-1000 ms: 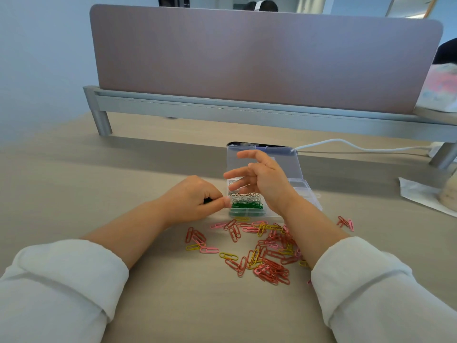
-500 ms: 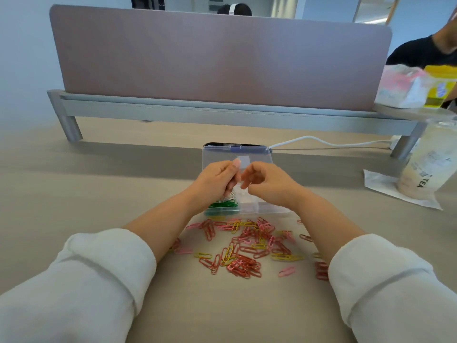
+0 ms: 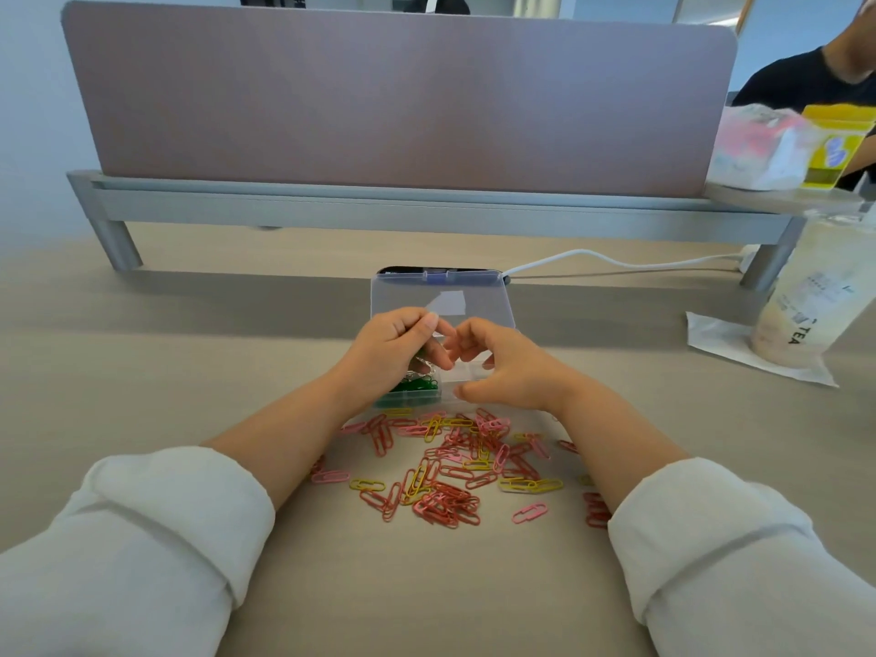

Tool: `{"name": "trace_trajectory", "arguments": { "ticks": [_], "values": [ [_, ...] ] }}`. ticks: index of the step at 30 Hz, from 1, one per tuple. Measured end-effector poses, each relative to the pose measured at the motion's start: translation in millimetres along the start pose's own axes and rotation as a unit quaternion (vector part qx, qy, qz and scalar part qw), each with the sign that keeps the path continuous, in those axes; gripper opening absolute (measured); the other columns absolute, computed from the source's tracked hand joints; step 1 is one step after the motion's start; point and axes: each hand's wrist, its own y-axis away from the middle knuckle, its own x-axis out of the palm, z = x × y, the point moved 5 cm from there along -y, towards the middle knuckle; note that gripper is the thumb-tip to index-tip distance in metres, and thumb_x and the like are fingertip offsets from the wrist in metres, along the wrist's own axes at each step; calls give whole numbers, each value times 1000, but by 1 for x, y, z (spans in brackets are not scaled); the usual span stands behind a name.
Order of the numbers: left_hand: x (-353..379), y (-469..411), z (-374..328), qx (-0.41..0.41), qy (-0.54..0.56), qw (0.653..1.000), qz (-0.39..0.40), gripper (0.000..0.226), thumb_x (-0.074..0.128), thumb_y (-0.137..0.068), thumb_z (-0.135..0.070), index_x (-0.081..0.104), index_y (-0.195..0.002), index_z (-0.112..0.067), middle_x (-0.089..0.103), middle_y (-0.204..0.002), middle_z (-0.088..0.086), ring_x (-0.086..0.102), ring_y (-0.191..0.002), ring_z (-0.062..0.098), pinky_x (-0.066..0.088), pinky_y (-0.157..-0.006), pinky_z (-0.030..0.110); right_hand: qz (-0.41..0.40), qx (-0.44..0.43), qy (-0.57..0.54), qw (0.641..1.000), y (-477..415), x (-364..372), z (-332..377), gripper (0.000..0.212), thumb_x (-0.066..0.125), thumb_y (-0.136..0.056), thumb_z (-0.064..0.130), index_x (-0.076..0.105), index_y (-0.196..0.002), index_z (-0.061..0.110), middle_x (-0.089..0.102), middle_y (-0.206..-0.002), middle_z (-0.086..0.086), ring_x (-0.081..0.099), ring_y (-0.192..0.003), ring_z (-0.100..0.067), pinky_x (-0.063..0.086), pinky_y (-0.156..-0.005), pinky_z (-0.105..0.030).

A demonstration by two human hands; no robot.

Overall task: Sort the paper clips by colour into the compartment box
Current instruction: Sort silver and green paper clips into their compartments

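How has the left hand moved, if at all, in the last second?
Yes. The left hand went from left of the compartment box to over its left compartments.

Bare desk lies open left of the compartment box, whose raised lid blocks its far side. Loose paper clips crowd its near edge; a drink cup stands well right.
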Motion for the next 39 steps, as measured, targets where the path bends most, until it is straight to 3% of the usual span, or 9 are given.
{"name": "trace_trajectory", "arguments": {
  "ticks": [3, 9, 15, 19, 21, 25, 30, 34, 39],
  "values": [
    [0, 1, -1, 2, 12, 1000, -2, 26, 36, -99, -16, 61, -94, -18, 67, -66, 0, 63, -64, 3, 50, -65, 15, -3, -1, -7, 1000, 0, 0, -1, 40, 69, -75, 8, 48, -103, 26, 56, -103, 12, 48, -91, 9, 37, -68, 2],
    [-2, 3, -2, -9, 57, 998, 10, 35, 26, -98, -2, 56, -101, -20, 69, -66, -1, 65, -67, 8, 50, -66, 22, -4, -4, -18, 1000, 0, 0, -3, 38, 69, -75, 4, 49, -103, 22, 55, -99, 11, 48, -88, 8, 35, -68, 5],
    [-4, 4, -5, 10, 29, 999, 20, 37, 30, -93, 10, 52, -103, -17, 65, -86, 2, 67, -70, 5, 52, -67, 19, -5, -6, -14, 1000, -1, 0, -3, 38, 69, -75, 4, 48, -102, 22, 52, -92, 19, 48, -87, 7, 35, -67, 5],
    [-6, 8, -5, 36, 6, 999, 19, 21, 44, -94, -3, 54, -102, -20, 67, -87, -1, 67, -74, 3, 54, -72, 19, -9, -5, -13, 1000, -1, 0, -3, 37, 69, -75, 5, 49, -101, 21, 53, -93, 18, 49, -88, 7, 35, -67, 5],
    [-7, 8, -5, 30, 10, 999, 17, 18, 39, -98, -12, 56, -101, -19, 65, -85, -3, 63, -71, 1, 51, -68, 19, -10, -3, -14, 1000, -1, 1, -3, 37, 69, -74, 5, 49, -100, 22, 54, -93, 17, 49, -87, 7, 35, -67, 5],
    [-6, 5, -2, 9, 46, 998, 28, 44, 17, -100, -34, 59, -99, -21, 58, -81, -3, 50, -64, 1, 39, -60, 16, -14, -1, -19, 1000, -1, 1, -3, 35, 70, -74, 4, 50, -98, 20, 58, -97, 10, 48, -86, 7, 35, -67, 4],
    [-3, 2, 0, 12, 95, 993, 73, 63, 10, -89, -57, 59, -100, -18, 60, -80, 0, 57, -72, 6, 43, -67, 18, -14, -2, -20, 1000, -1, 1, -3, 34, 70, -75, 5, 50, -98, 20, 57, -98, 8, 48, -85, 6, 35, -66, 4],
    [-4, 4, -1, 23, 47, 997, 52, 51, 11, -100, -36, 59, -101, -20, 61, -83, 1, 58, -76, 7, 45, -72, 18, -16, 0, -17, 1000, 0, 1, -3, 35, 72, -75, 7, 50, -98, 20, 56, -95, 12, 48, -85, 7, 35, -66, 5],
    [-11, 6, -4, 30, -19, 999, 29, 27, 32, -99, -9, 57, -99, -21, 60, -85, -3, 59, -79, 4, 47, -72, 16, -21, -3, -5, 1000, 1, 0, 0, 32, 72, -75, 7, 52, -97, 20, 56, -93, 12, 49, -86, 2, 35, -67, 5]
  ]
}}
